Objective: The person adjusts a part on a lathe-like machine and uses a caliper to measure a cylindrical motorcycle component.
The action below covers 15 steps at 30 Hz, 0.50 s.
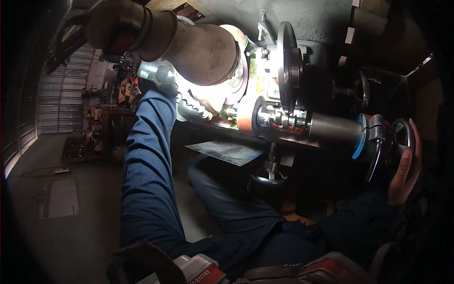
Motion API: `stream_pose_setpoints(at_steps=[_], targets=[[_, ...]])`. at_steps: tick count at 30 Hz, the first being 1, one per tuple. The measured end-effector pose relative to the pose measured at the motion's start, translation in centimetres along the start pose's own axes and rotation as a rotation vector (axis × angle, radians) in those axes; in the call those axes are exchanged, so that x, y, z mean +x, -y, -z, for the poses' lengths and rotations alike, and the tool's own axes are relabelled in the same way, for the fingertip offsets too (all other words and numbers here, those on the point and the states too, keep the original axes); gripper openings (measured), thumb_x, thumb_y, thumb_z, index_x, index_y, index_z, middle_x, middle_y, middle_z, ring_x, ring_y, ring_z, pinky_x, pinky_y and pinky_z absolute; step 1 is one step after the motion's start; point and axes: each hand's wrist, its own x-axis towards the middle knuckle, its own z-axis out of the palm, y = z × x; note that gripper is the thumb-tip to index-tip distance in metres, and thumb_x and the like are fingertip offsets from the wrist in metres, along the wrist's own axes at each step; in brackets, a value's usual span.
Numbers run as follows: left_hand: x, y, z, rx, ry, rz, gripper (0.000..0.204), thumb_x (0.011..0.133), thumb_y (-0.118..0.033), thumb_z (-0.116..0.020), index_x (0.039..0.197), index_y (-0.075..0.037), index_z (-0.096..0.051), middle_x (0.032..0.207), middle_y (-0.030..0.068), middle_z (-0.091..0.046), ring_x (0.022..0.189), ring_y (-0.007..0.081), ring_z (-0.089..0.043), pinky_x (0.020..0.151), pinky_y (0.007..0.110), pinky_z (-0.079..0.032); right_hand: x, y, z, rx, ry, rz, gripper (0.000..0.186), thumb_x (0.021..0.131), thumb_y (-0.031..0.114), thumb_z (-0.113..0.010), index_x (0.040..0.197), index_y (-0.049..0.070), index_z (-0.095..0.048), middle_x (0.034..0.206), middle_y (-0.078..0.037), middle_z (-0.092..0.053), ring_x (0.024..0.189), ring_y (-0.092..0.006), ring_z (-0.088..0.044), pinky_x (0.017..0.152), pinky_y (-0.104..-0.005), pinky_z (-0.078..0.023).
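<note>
Over at the right, my right hand [405, 173] has its thumb and fingers on either side of the rim of a dark handwheel [400, 135]. Beside that wheel is a curved metal lever [375, 161] on a clamp, next to a blue ring [360, 137] and a grey metal cylinder [335, 128]. A stepped metal shaft [283, 118] runs leftward from it into an orange-red collar [245, 116]. My left arm, in a blue sleeve [150, 142], reaches up to the machine's left end. Glare and a pale shiny form hide its fingers.
A large dirty cylindrical lamp head [201, 54] hangs over the brightly lit work. Behind the shaft stands a big steel disc [286, 66]. A flat metal sheet [224, 152] juts out above my leg, near a lower handwheel [268, 179]. White sheet [59, 199] lies on the floor.
</note>
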Motion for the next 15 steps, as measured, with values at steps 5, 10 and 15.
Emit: stream_pose_setpoints(at_steps=[5,10,15], targets=[[0.53,-0.03,-0.15,0.003,0.002,-0.009,0.027,0.091,-0.025,-0.064,0.102,-0.001,-0.067,0.097,0.0128,-0.069,0.087,0.0227,-0.066,0.078,0.035,-0.051,0.08,0.38,0.18,-0.018,0.012,-0.012,0.066,0.1,0.05,-0.032,0.139,-0.001,-0.046,0.131,-0.024,-0.055,0.123,-0.0327,-0.053,0.104,-0.0406,-0.04],[0.44,-0.19,-0.14,0.02,-0.001,-0.001,0.027,0.091,-0.025,-0.064,0.103,-0.001,-0.067,0.099,0.0138,-0.069,0.088,0.0238,-0.067,0.078,0.036,-0.052,-0.14,-0.34,0.19,0.0,0.028,-0.004,0.066,0.1,0.05,-0.031,0.139,-0.001,-0.046,0.13,-0.024,-0.056,0.123,-0.0323,-0.053,0.104,-0.0405,-0.041],[0.8,-0.73,-0.16,0.024,-0.026,-0.005,0.027,0.091,-0.025,-0.064,0.103,-0.001,-0.067,0.101,0.0149,-0.069,0.089,0.0248,-0.067,0.079,0.037,-0.052,0.0,-0.29,0.81,0.0,0.03,0.025,0.064,0.1,0.049,-0.033,0.139,0.0,-0.047,0.129,-0.023,-0.057,0.12,-0.032,-0.055,0.1,-0.0405,-0.043]])
